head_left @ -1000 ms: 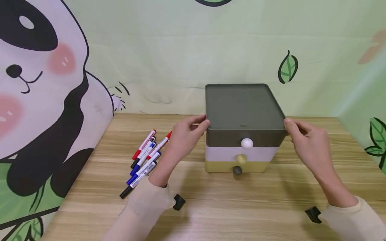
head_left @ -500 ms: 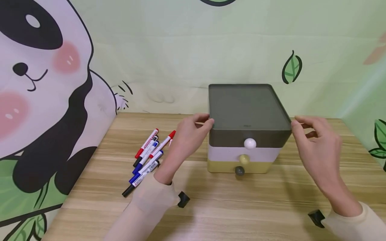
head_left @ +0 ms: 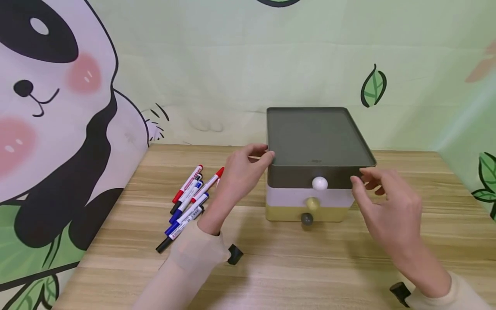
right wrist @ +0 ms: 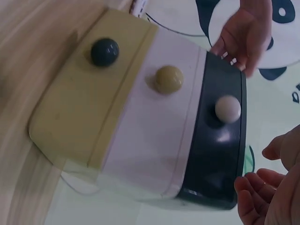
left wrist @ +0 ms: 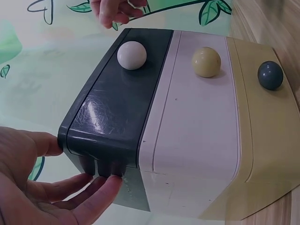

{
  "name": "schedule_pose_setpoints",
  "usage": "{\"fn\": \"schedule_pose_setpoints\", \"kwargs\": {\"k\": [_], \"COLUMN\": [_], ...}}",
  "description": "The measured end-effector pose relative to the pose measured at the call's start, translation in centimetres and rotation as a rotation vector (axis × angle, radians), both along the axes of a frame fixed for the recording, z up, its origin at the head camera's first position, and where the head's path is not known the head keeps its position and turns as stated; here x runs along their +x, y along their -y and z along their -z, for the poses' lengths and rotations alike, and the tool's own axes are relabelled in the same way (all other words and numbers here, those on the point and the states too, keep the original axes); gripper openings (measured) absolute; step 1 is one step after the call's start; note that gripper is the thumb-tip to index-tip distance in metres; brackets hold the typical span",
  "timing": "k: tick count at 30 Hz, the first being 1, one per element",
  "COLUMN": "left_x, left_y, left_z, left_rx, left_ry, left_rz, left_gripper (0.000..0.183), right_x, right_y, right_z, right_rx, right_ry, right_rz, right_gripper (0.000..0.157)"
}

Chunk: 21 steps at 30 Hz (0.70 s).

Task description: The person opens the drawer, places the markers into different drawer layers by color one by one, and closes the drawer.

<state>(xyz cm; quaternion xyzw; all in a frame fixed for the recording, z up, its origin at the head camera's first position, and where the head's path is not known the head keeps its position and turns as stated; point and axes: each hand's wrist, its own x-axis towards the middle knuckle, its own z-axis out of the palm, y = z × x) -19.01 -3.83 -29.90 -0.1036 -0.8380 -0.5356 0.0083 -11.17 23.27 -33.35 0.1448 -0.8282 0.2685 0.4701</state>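
Note:
A three-tier desktop drawer box (head_left: 286, 198) stands on the wooden table. Its tiers are dark grey, pale lilac-white and mustard yellow. A white knob (left wrist: 131, 55), a yellow knob (left wrist: 206, 62) and a dark grey knob (left wrist: 270, 75) stick out from the drawer fronts. At the dark tier's front left corner, my left hand (head_left: 242, 174) pinches lightly, thumb on the top edge and fingertips against the side wall. My right hand (head_left: 391, 211) hovers by the front right corner, holding nothing, thumb and fingers apart. The right wrist view shows a gap between that hand and the box.
Several capped whiteboard markers (head_left: 186, 202), red, blue and black, lie in a loose pile left of the box, beside my left forearm. A cloth backdrop (head_left: 193, 77) with a panda and leaves hangs right behind the table (head_left: 286, 271).
My right hand has let go of the box's right front corner, swung outward, then come back lower in front of it. My left hand stays at its corner. The box has not moved on the table.

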Motion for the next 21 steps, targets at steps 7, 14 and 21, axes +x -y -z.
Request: {"fn": "schedule_pose_setpoints", "kwargs": {"k": [7, 14, 21], "left_x": [-0.1, -0.2, -0.1], "left_y": [0.1, 0.1, 0.1], "left_z": [0.3, 0.3, 0.4], "left_rx": [0.026, 0.051, 0.058], "left_ry": [0.004, 0.007, 0.002], "left_rz": [-0.003, 0.013, 0.006], "left_gripper": [0.041, 0.040, 0.040], "right_x": [0.2, -0.2, -0.8], "right_y": [1.5, 2.6, 3.6], "right_z": [1.2, 1.9, 2.4], "right_rx": [0.066, 0.116, 0.148], "right_ry": [0.069, 0.081, 0.063], "right_rz": [-0.042, -0.083, -0.082], "right_gripper": [0.024, 0.038, 0.045]}}
